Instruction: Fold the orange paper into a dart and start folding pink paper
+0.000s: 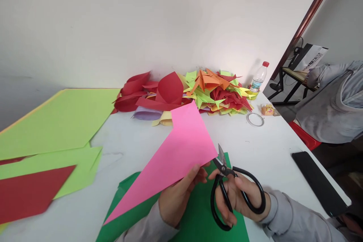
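Observation:
My left hand (181,193) grips the lower edge of a pink paper sheet (181,143), thumb on top and fingers beneath. The sheet is held up at a slant; one long point reaches down to the lower left. In my right hand (241,196) is a pair of scissors (224,170) with black loop handles. Their blades are spread and sit at the right corner of the pink sheet, the lower one partly hidden by it. Green paper (210,211) lies on the table under both hands.
Large lime sheets (62,117) and a dark red piece (34,193) lie left. Along the wall are curled red papers (170,89) and a heap of pointed cut-outs (212,90). A bottle (258,77), tape roll (255,120) and black phone-like slab (319,181) are right; a person's sleeve (326,102) lies beyond.

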{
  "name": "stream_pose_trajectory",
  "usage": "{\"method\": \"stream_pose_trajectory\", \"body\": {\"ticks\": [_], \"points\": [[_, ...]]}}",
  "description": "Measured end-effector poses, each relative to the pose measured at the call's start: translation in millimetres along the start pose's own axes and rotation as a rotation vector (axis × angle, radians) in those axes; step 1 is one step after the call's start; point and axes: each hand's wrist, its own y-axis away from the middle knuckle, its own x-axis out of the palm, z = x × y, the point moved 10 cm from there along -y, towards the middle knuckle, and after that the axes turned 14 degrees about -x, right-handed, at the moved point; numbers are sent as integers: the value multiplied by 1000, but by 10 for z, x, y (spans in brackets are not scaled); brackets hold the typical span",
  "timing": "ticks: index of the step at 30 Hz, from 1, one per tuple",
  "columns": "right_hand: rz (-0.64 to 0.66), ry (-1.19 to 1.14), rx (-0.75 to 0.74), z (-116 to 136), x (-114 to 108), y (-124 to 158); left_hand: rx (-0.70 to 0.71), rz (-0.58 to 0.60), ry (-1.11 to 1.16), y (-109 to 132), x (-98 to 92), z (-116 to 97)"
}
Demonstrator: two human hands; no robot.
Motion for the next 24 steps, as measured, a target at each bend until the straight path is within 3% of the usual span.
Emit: {"method": "stream_pose_trajectory", "body": {"ticks": [6,10,15,20,24], "points": [[-25,-202,22,0,28,-18,-104,46,23,-18,68,146],[-3,-276,59,0,21,-21,-112,98,3,-7,121,133],[127,-230,55,-33,-3,-16,-51,70,7,6,84,80],[173,-239,14,57,34,-45,15,152,-83,57,156,71],[191,-280,-1,180,112,-37,61,95,-251,49,-5,21]]}}
